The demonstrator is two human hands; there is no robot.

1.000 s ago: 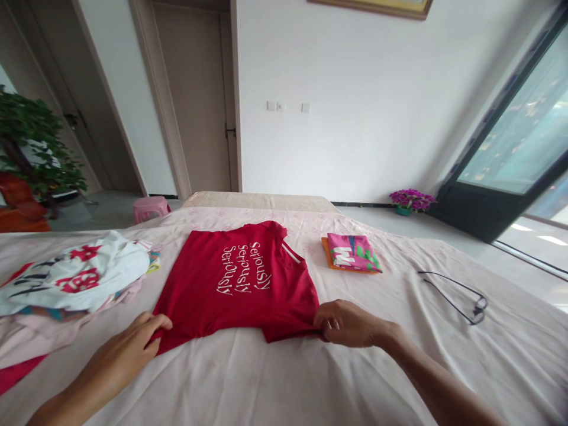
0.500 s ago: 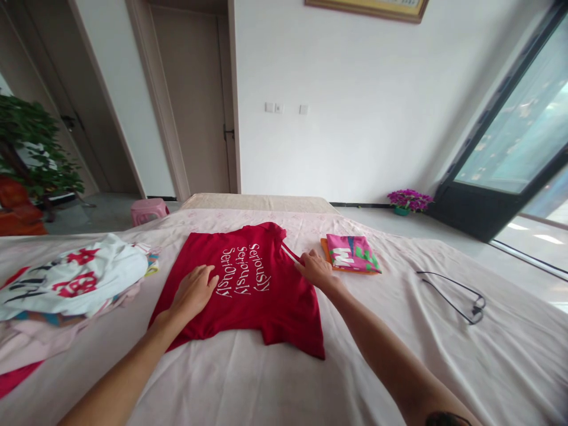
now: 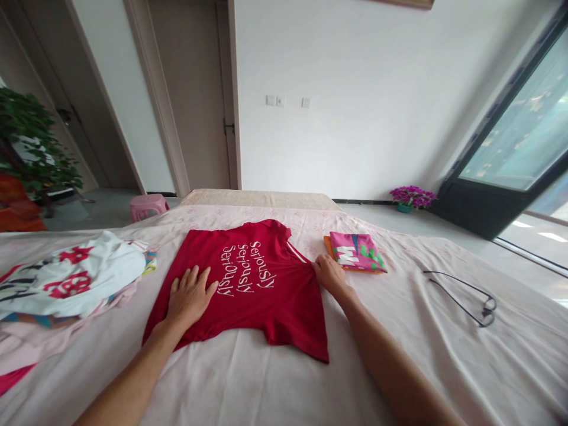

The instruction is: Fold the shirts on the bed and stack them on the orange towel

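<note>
A red T-shirt (image 3: 266,302) with white "Seriously" lettering lies spread on the pale pink bed sheet (image 3: 248,384). My left hand (image 3: 190,296) rests flat on the shirt's left part, fingers spread and open. My right hand (image 3: 329,274) is at the shirt's right edge near the collar, fingers closed on a fold of the red cloth, which puckers toward it. Just beyond my right hand lies a folded pink and orange garment (image 3: 356,252).
A heap of white, red and pink clothes (image 3: 66,281) sits at the left of the bed. A black wire hanger (image 3: 464,291) lies on the right. A pink stool (image 3: 148,206), a potted plant (image 3: 26,148), a flower pot (image 3: 410,198) and a glass door (image 3: 510,142) stand around the bed.
Both hands left the shirt's near hem and moved up onto it. My left hand now lies flat on the left part; my right hand has shifted right, pinching the shirt's edge.
</note>
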